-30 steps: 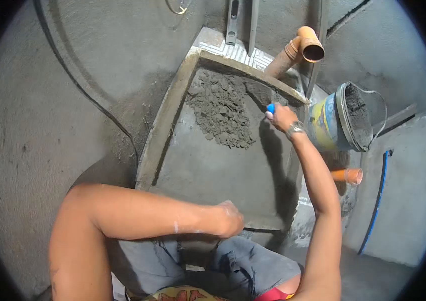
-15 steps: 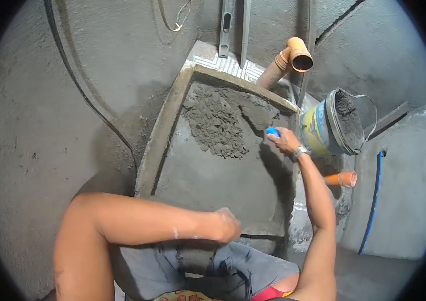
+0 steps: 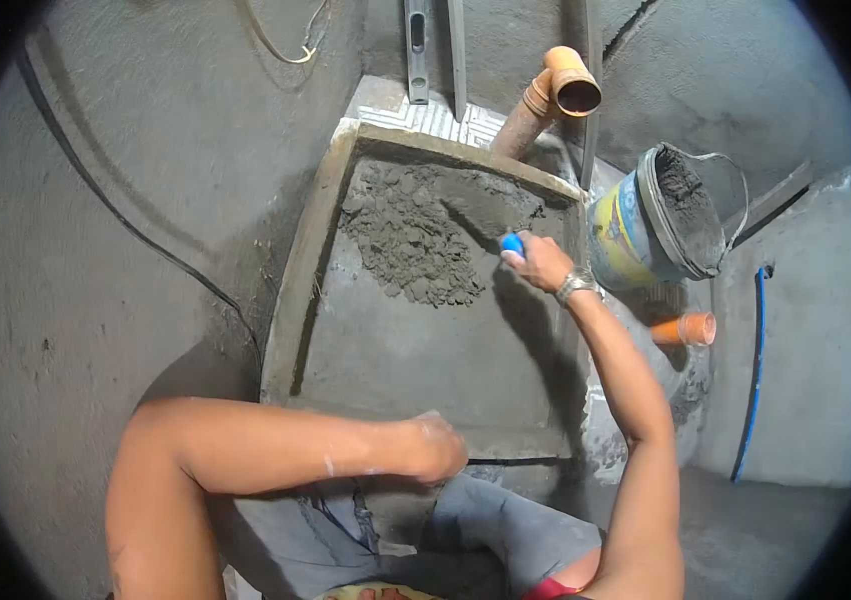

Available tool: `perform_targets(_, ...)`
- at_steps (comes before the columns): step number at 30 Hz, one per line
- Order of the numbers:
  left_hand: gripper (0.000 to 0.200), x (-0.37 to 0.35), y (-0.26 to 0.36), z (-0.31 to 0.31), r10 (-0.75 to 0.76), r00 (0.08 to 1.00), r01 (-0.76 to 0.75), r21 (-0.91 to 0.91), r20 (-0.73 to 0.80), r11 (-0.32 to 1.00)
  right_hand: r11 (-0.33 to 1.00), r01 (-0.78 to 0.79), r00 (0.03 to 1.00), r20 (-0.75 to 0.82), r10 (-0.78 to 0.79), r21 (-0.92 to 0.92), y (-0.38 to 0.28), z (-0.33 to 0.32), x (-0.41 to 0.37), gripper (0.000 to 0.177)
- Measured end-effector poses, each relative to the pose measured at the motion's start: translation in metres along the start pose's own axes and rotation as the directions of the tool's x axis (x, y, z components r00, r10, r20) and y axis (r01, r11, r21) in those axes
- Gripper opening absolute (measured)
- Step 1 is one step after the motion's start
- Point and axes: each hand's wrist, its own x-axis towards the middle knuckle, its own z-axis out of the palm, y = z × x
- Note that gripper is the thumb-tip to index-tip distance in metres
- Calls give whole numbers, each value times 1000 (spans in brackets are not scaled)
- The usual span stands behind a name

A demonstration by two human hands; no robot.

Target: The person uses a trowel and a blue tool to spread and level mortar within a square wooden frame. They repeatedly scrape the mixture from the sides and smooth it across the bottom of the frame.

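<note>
My right hand (image 3: 542, 264), with a metal-banded watch (image 3: 577, 284) at the wrist, is wrapped round the blue handle of a trowel (image 3: 512, 244). The trowel's mortar-grey blade lies at the right edge of a heap of wet mortar (image 3: 415, 240). That heap covers the upper left of a shallow square basin (image 3: 310, 245) with a raised rim. My left hand (image 3: 435, 446) is curled into a loose fist by the basin's near edge, above my knees. Its fingertips are turned away from view, and nothing shows in it.
A bucket of mortar (image 3: 635, 225) stands tilted right of the basin. Orange pipes rise behind it (image 3: 570, 78) and beside it (image 3: 685, 329). A spirit level (image 3: 417, 50) leans on the back wall. A black cable (image 3: 125, 210) hangs on the left wall; a blue tube (image 3: 753, 370) is at right.
The whole view has shifted, so the basin and bucket sit slightly further left and up. My right hand still grips the trowel at the mortar's right side; my left hand stays curled.
</note>
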Motion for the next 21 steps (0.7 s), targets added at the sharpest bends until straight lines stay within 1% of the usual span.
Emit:
perform_targets(3,20,-4,1,-9,-11,999,11,9,30,1000,989,-97,994,63,91,110,-1,-14,20,38)
perform_targets(4,20,-6,2,-15,-11,999,10,6,42,1000,960,-222,960,209,185,170,-12,-15,34,36)
perform_targets(5,20,-8,4,-19,-7,998,7,5,57,1000,989,-124,986,118,115,77,-16,-5,43,36)
perform_targets(7,20,-13,6,-22,-4,999,3,14,45,1000,990,30,998,-51,-37,-137,-18,27,59,34)
perform_targets(8,21,-14,8,-22,12,999,-13,18,37,1000,986,15,992,-118,-35,-165,-23,32,51,33)
perform_targets(9,21,-10,8,-19,5,1000,-6,36,30,999,972,82,996,-24,-90,-219,-21,29,42,33)
perform_targets(11,22,-4,5,-6,-13,1000,11,62,25,998,978,74,997,-9,-77,-197,-36,23,15,33)
perform_targets(12,22,-2,4,-3,-13,999,11,64,35,998,982,66,998,5,-66,-175,-30,23,12,35)
perform_targets(15,23,5,6,-5,-15,999,13,59,30,998,997,-73,997,18,73,-16,-16,4,9,38)
perform_targets(16,22,5,6,-5,-28,999,26,48,27,998,998,-62,998,15,62,23,-12,-1,22,42)
perform_targets(17,22,3,7,-6,-33,999,32,45,32,998,992,-114,991,77,109,54,-13,0,36,40)
perform_targets(19,21,-4,9,-10,-5,1000,5,48,7,999,997,-82,990,113,82,-5,-19,25,75,37)
perform_targets(21,20,-3,8,-5,25,1000,-25,51,-10,998,994,-8,995,-99,-2,-109,-37,41,65,32)
